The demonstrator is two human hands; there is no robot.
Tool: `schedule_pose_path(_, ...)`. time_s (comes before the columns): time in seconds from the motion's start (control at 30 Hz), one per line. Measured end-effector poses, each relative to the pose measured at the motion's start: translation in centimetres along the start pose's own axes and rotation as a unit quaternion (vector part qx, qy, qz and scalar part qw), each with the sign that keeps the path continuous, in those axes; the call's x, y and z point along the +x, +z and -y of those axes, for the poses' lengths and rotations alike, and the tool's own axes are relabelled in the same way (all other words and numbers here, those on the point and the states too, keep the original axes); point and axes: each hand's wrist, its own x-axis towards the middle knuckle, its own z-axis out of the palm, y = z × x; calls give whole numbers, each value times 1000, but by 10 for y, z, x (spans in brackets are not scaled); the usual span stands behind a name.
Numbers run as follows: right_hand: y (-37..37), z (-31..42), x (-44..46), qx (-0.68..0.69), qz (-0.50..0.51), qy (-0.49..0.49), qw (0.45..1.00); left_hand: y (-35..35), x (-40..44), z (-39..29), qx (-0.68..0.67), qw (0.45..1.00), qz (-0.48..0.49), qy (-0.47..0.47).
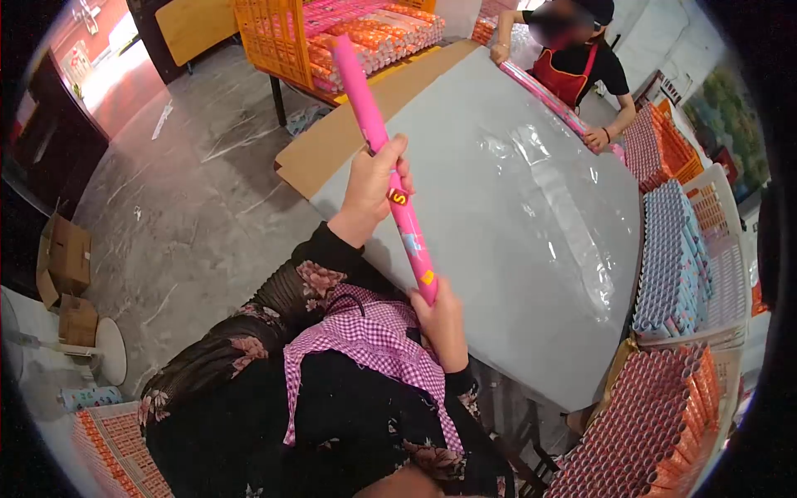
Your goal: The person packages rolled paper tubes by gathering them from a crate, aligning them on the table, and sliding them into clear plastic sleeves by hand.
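Note:
A long pink printed tube [407,222] slants across the view in front of my body, its upper end pointing to the far left. My left hand [371,178] is wrapped round its middle. Near the lower end, my right hand [444,319] grips it, fingers closed. Yellow and blue print shows on the pink surface between my hands. Beneath and beyond lies the grey tabletop [465,191], with clear plastic film [560,207] spread on its right part. The tube is held above the table's near left edge.
Across the table a co-worker [573,62] holds another pink tube [544,98] in clear film. An orange crate [274,37] of wrapped rolls stands at far left. Stacked blue tubes [668,257] and orange tubes [639,415] line the right side. Cardboard boxes [66,257] sit on the floor.

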Motion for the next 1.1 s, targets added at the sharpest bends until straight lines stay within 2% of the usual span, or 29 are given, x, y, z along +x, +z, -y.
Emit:
schedule_pose_path(0.07, -5, 1, -2, 73, 67, -6, 995, 1, 0, 0, 40, 999, 22, -23)
schedule_pose_path(0.1, -15, 7, -4, 121, 149, 46, 980, -4, 3, 1, 39, 999, 21, -23)
schedule_pose_path(0.13, -26, 10, -1, 121, 149, 48, 980, -14, 7, 1, -64, 989, 125, -49)
schedule_pose_path(0.17, -38, 13, 2, 206, 255, 138, 934, -20, 10, -1, -165, 957, 225, -75)
schedule_pose_path(0.2, -42, 13, 2, 287, 354, 226, 861, -24, 12, -2, -164, 958, 223, -78)
schedule_pose_path(0.23, -29, -9, -3, 331, 343, 149, 866, -27, 14, -3, -228, 918, 318, -67)
schedule_pose_path(0.27, -25, -11, -5, 333, 342, 152, 865, -28, 17, -4, -289, 864, 408, -54)
schedule_pose_path(0.33, -17, -11, -6, 354, 354, 153, 852, -31, 19, -4, -280, 865, 411, -61)
schedule_pose_path(0.37, -13, -14, -5, 328, 320, 99, 883, -31, 19, -4, -213, 929, 294, -75)
schedule_pose_path(0.4, -11, -9, -4, 329, 320, 99, 883, -31, 18, -5, -141, 971, 170, -88)
schedule_pose_path(0.43, -9, -1, -4, 156, 206, 57, 964, -30, 20, -1, -81, 992, 75, -62)
schedule_pose_path(0.47, -8, 4, -3, -24, 81, 13, 996, -28, 20, 0, -80, 992, 76, -62)
schedule_pose_path(0.5, -3, 1, -2, -51, 37, -2, 998, -26, 17, 2, -42, 998, 13, -39)
schedule_pose_path(0.53, -4, 0, -4, -50, 36, -1, 998, -25, 16, 2, -4, 999, -49, -16)
schedule_pose_path(0.6, -9, 4, -5, 23, 113, 3, 993, -28, 19, 3, -14, 999, -37, -28)
schedule_pose_path(0.63, -13, 6, -5, 22, 113, 3, 993, -31, 19, 3, -24, 999, -26, -39)
schedule_pose_path(0.67, -18, 7, -5, 98, 176, 8, 980, -37, 21, 2, -24, 999, -26, -40)
schedule_pose_path(0.7, -22, 7, -5, 174, 236, 14, 956, -45, 24, -2, -112, 988, 97, -53)
schedule_pose_path(0.73, -24, 2, -4, 176, 235, 17, 956, -51, 26, -4, -197, 954, 217, -67)
schedule_pose_path(0.77, -24, -5, -3, 274, 310, 71, 908, -54, 28, -3, -248, 925, 280, -60)
schedule_pose_path(0.8, -22, -11, -2, 366, 379, 122, 841, -57, 30, -2, -247, 926, 280, -62)
schedule_pose_path(0.87, -13, -7, -5, 345, 350, 126, 862, -57, 31, -4, -178, 949, 251, -66)
schedule_pose_path(0.9, -14, 1, -3, 296, 300, 113, 900, -56, 30, -6, -185, 959, 188, -106)
schedule_pose_path(0.93, -13, 5, -3, 245, 248, 99, 932, -53, 28, -6, -185, 959, 188, -105)
schedule_pose_path(0.97, -8, 5, -5, 80, 141, 9, 987, -47, 27, -4, -109, 988, 74, -80)
schedule_pose_path(1.0, -4, 3, -6, 80, 142, 9, 987, -43, 26, -3, -30, 997, -42, -54)
schedule_pose_path(1.07, 3, -3, -6, -54, 72, 34, 995, -41, 24, -2, -16, 997, -60, -46)
schedule_pose_path(1.1, 3, -5, -7, -29, 98, 8, 995, -41, 25, -2, -3, 998, -44, -53)
